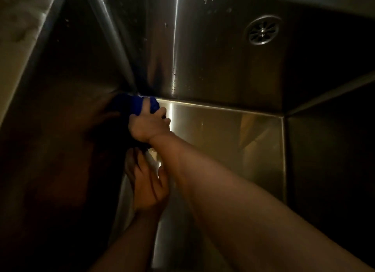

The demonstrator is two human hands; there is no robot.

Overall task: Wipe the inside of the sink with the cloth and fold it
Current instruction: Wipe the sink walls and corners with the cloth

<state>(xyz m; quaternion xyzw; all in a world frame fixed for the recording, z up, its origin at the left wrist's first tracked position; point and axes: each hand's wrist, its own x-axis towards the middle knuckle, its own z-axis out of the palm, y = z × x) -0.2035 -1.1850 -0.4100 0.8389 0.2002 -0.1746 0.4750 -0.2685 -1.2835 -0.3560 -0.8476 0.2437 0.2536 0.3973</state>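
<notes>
I look down into a dim stainless steel sink (223, 129). My right hand (149, 125) is closed around a bunched blue cloth (135, 103) and presses it into the sink's left corner, where the walls meet the bottom. Most of the cloth is hidden in shadow or under my fingers. Just below it, my left hand (148, 188) rests against the near steel wall with its fingers spread and nothing in it. My right forearm crosses above the left hand.
A round drain strainer (262, 30) sits in the sink bottom at the upper right. Water drops dot the bottom around the middle. A pale countertop (18, 34) borders the sink at the upper left. The left side lies in deep shadow.
</notes>
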